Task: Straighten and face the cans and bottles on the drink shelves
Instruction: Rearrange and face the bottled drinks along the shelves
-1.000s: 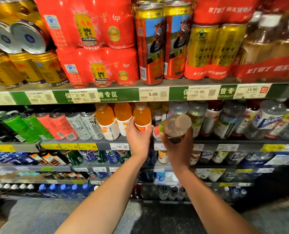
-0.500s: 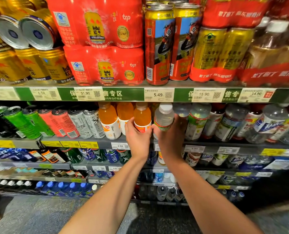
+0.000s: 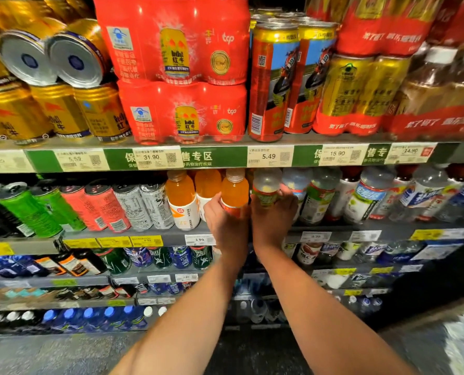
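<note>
On the second shelf my left hand grips the lower part of an orange drink bottle at the front of its row. Beside it my right hand holds a clear bottle with a green and red label, standing upright at the shelf front. Two more orange bottles stand to the left. Clear bottles with green and blue labels fill the row to the right.
Green, red and silver cans lean at the left of the same shelf. Above are gold cans, red multipacks and tall red cans. Price tags line the shelf edges. Lower shelves hold small bottles.
My right hand tipped the clear bottle from lying bottom-out to upright and set it into the row. My left hand stayed at the orange bottle. The view moved closer.
</note>
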